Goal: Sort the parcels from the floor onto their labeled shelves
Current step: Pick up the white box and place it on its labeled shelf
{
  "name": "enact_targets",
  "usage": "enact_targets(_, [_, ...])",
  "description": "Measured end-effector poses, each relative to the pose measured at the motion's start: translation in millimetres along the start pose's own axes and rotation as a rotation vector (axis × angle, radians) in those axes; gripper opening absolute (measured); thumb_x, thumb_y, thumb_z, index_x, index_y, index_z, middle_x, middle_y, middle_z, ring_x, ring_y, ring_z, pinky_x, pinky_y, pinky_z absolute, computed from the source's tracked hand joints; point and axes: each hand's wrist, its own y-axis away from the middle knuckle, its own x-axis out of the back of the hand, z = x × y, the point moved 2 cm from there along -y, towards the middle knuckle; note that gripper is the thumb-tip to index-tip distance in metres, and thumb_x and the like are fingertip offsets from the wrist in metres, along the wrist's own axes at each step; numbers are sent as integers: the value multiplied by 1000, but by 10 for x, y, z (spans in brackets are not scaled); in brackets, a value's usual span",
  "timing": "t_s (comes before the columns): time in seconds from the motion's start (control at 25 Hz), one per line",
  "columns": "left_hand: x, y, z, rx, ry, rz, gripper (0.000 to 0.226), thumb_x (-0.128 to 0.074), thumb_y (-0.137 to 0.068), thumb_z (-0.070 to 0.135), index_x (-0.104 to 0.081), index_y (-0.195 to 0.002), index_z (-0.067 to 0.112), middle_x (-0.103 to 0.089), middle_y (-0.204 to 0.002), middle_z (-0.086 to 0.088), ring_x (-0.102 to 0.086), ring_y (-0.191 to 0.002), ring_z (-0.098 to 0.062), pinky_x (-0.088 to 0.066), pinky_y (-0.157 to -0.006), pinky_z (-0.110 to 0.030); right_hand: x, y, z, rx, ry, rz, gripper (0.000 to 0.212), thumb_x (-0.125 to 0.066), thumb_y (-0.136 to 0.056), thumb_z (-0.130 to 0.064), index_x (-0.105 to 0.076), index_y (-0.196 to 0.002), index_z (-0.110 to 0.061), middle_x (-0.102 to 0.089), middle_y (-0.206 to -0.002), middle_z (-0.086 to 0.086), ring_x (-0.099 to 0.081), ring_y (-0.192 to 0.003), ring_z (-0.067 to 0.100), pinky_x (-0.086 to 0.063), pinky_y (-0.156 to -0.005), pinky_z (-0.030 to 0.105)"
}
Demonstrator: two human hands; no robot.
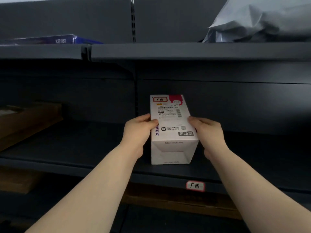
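So the person's got a white box (pixel 173 130) sitting on the middle shelf (pixel 101 148) of a dark metal rack, lying long-ways with its near end close to the shelf's front lip. Left hand (pixel 139 132) is wrapped on the left side with the thumb over the top edge, right hand (pixel 207 132) clamped on the right side the same way, so both are closed on the box, squeezing it between them. It looks like the bottom is down on the shelf, though I can't swear it's fully resting and not just skimming.

The neat bit: there's a little red-bordered tag (pixel 160 99) on top of the box, and the shelf label (pixel 195 186) on the front edge just below looks like the same two characters. So this reads as the placing step, right shelf, parcel basically home.

What's next, I'd guess: nudge it back a bit so it isn't near the lip, let go with both hands, and head back down for another one. Plenty of bare shelf on either side. A brown carton (pixel 28 120) sits well off to the left, and a grey poly bag (pixel 262 21) is up on the shelf above.
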Motion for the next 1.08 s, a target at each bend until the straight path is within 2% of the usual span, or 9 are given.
enact_targets(0.16, [26,-244,-85,51,-36,-6,54,-76,-84,13,-60,-136,9,-72,-120,-9,-66,-111,-19,-47,-99,-32,-42,-151,65,-58,-20,-25,9,-69,-90,-25,-68,-81,-24,-75,-89,1,-69,-85,14,-49,-66,24])
enact_targets(0.24, [61,-317,-103,71,-59,-17,51,-77,-84,16,-62,-133,9,-73,-117,-7,-65,-111,-20,-45,-105,-36,-79,-166,94,-88,-15,-17,10,-70,-89,-27,-66,-81,-25,-73,-88,-1,-67,-86,13,-46,-65,24])
enact_targets(0.56, [209,-409,-119,109,-94,-71,35,-74,-87,19,-70,-121,12,-76,-105,-4,-68,-102,-18,-47,-103,-37,-216,-61,169,-128,10,85,12,-71,-87,-33,-61,-82,-28,-71,-88,-2,-64,-88,13,-45,-66,27])
enact_targets(0.68, [244,-403,-114,102,-92,-99,38,-73,-87,19,-69,-125,11,-75,-105,-4,-68,-98,-16,-50,-93,-31,-257,24,176,-120,27,119,12,-69,-87,-34,-62,-81,-27,-73,-90,-1,-65,-90,14,-46,-69,27])
enact_targets(0.76, [255,-387,-118,102,-93,-115,43,-72,-88,21,-66,-130,11,-75,-107,-3,-67,-100,-14,-49,-96,-31,-285,78,169,-128,26,145,12,-69,-87,-35,-64,-82,-25,-73,-91,0,-65,-89,14,-46,-68,27])
enact_targets(0.88, [271,-344,-97,82,-67,-124,39,-68,-92,23,-66,-128,11,-71,-98,6,-63,-87,-4,-46,-74,-18,-308,129,137,-153,54,170,19,-70,-86,-39,-66,-87,-20,-73,-94,1,-66,-98,20,-51,-87,37])
enact_targets(0.92, [294,-319,-80,78,-68,-127,39,-67,-93,24,-65,-130,12,-70,-103,6,-61,-87,-2,-41,-69,-15,-314,159,116,-154,76,177,19,-69,-86,-40,-65,-85,-22,-72,-93,0,-65,-102,21,-50,-95,40])
enact_targets(0.96, [322,-297,-70,72,-76,-131,42,-66,-93,26,-63,-133,13,-69,-113,5,-60,-93,-4,-39,-71,-15,-315,182,104,-143,98,185,19,-69,-87,-41,-64,-85,-22,-70,-91,-2,-64,-104,22,-49,-99,41])
enact_targets(1.08, [450,-242,-61,27,-115,-146,50,-64,-94,32,-56,-142,17,-60,-139,0,-56,-123,-17,-40,-94,-25,-334,291,60,-123,148,231,40,-66,-89,-40,-65,-117,-11,-65,-87,-6,-63,-107,22,-48,-104,44])
